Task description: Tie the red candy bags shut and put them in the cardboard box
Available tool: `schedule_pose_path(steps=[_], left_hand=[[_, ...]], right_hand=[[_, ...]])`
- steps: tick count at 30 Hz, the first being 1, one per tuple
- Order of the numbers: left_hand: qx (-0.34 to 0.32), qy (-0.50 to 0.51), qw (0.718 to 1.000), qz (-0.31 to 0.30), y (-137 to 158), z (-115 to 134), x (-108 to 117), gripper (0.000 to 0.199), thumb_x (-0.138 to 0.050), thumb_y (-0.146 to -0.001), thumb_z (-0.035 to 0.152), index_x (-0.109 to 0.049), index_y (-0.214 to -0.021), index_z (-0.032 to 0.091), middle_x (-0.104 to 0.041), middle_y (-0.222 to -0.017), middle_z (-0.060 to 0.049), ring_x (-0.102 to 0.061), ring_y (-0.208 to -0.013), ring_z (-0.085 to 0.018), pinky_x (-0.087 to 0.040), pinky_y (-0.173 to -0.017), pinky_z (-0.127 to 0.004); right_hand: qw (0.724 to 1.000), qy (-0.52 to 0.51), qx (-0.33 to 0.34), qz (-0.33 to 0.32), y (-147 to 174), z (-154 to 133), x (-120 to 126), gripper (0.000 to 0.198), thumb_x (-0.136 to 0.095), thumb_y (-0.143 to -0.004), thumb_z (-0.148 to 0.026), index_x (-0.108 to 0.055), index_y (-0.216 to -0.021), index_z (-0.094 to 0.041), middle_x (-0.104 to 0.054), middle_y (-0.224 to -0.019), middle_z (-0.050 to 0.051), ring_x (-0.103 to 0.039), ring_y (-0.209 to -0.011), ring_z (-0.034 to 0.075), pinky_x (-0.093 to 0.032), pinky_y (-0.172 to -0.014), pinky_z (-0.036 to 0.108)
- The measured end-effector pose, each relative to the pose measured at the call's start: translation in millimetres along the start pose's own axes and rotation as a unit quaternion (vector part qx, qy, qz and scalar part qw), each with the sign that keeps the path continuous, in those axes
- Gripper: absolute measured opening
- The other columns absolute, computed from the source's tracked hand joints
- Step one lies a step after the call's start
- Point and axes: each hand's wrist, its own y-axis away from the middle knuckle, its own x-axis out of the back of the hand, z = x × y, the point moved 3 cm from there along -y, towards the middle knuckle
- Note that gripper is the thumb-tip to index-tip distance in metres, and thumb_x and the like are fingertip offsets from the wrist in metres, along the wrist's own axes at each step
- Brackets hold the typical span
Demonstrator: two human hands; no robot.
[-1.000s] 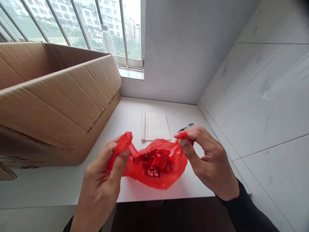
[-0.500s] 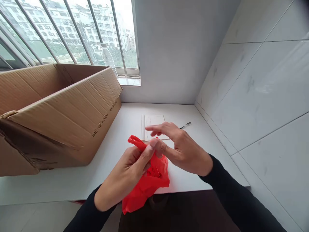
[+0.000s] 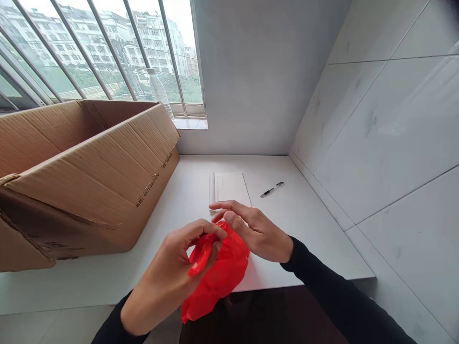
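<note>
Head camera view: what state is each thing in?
Red plastic bag: crumpled, bunched at the top
Left hand: grip closed on the bag
Right hand: open, fingers extended
Cardboard box: open-topped
Notepad: open, partly hidden
Pen: lying flat
Clear plastic bottle: upright, contents unclear

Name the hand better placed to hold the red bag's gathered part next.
Probably the left hand: it grips a bunched part of the red bag, while the right hand has its fingers stretched out.
</note>
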Motion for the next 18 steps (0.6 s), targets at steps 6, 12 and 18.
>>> schedule_pose_path(steps=[6, 12, 18], left_hand=[[-0.241, -0.261, 0.923, 0.151, 10, -27, -3, 0.058, -0.044, -0.089, -0.008, -0.06, -0.131, 0.028, -0.07, -0.118, -0.003, -0.069, -0.098, -0.011, -0.054, -0.08, -0.02], [-0.255, -0.294, 0.918, 0.074, 6, -39, 10, 0.061, -0.046, -0.099, 0.004, -0.039, -0.155, 0.028, -0.046, -0.156, -0.012, -0.053, -0.136, -0.02, -0.051, -0.105, -0.031], [-0.2, -0.31, 0.925, 0.091, 23, -93, 21, 0.052, -0.031, -0.107, 0.036, -0.038, -0.157, 0.024, -0.053, -0.153, -0.01, -0.05, -0.141, -0.028, -0.041, -0.117, -0.043]], right_hand=[[0.987, -0.108, -0.072, -0.094, -10, 36, -19, 0.029, -0.048, -0.104, -0.033, -0.063, -0.125, -0.019, -0.05, -0.065, -0.007, -0.045, -0.055, 0.01, -0.041, -0.053, 0.022], [0.993, -0.068, -0.055, -0.078, -25, 36, -21, 0.013, -0.06, -0.098, -0.031, -0.066, -0.099, -0.019, -0.068, -0.092, 0.001, -0.063, -0.086, 0.015, -0.054, -0.085, 0.032], [0.989, -0.002, -0.133, -0.068, -20, 47, -8, 0.006, -0.06, -0.096, -0.022, -0.056, -0.094, -0.025, -0.064, -0.095, -0.001, -0.062, -0.088, 0.015, -0.052, -0.082, 0.028]])
